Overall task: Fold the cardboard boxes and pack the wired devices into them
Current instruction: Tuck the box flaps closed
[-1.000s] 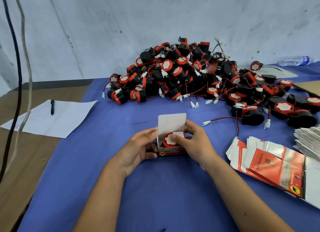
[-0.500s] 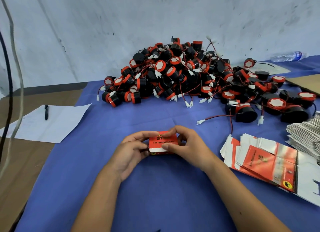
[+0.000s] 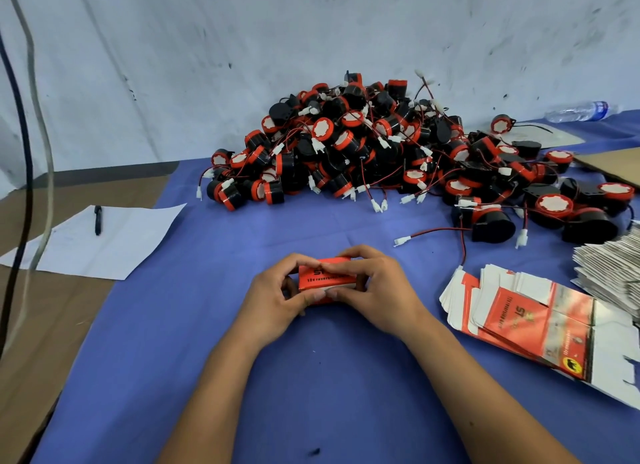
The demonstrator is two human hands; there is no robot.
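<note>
At frame centre, the left hand (image 3: 273,297) and right hand (image 3: 372,290) both grip a closed red cardboard box (image 3: 327,278); its contents are hidden. Flat unfolded boxes (image 3: 540,318) lie lower right.

Box (image 3: 327,278): orange-red w/ black lettering, white strip along its near edge. Devices (image 3: 363,145), piled at 12 to 2 o'clock: black bodies, red rims, white faces, red + black wires w/ white plugs. Flat boxes (image 3: 540,321) at 3 o'clock: orange-red & white, black print, yellow-black logo. Cloth (image 3: 311,377): blue. Wall (image 3: 242,48): grey-white, dark scuffs. Paper (image 3: 114,242) at 10 o'clock: white; pen (image 3: 98,219) black. Table (image 3: 45,308): brown.
</note>
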